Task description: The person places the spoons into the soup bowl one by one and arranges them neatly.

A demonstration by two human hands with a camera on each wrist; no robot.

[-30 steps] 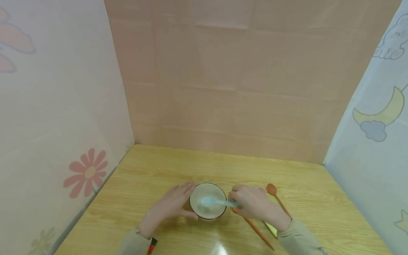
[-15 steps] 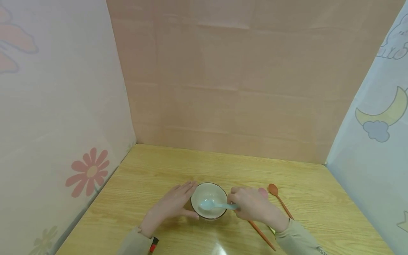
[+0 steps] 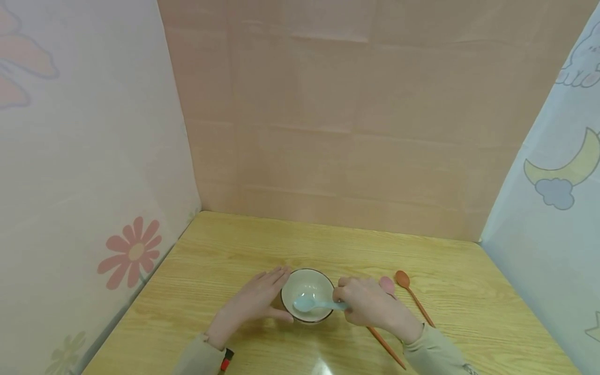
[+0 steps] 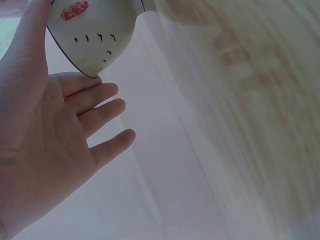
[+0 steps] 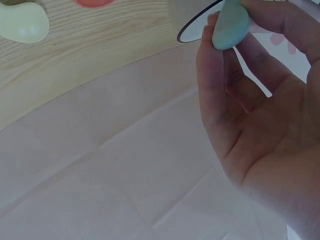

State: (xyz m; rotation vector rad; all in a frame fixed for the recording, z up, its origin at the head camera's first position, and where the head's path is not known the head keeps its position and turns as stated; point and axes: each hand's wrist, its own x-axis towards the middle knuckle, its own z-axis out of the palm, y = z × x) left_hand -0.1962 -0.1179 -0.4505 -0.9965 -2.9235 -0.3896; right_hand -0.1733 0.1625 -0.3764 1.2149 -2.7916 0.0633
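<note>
A pale bowl with a dark rim (image 3: pixel 304 280) stands on the table in the head view; red and black marks show on its outside in the left wrist view. My left hand (image 3: pixel 255 298) rests against its left side, fingers extended and thumb apart at the near side. Opposite it, my right hand (image 3: pixel 370 303) pinches the handle of a light blue spoon (image 3: pixel 305 303), whose head lies inside the bowl. The handle's rounded end (image 5: pixel 231 26) sticks out between thumb and fingers in the right wrist view. I see no contents in the bowl.
Right of the right hand lie a brown wooden spoon (image 3: pixel 402 279) and a pink-headed spoon (image 3: pixel 386 284). Another brown handle (image 3: pixel 385 346) emerges below that hand. A black and red object (image 3: pixel 227 359) is partly hidden by the left sleeve. Fabric walls (image 3: pixel 328 156) border the table.
The light blue spoon's head has shifted slightly toward the near side of the bowl. My right hand has moved a little, uncovering more of the pink spoon. The left hand keeps its place.
</note>
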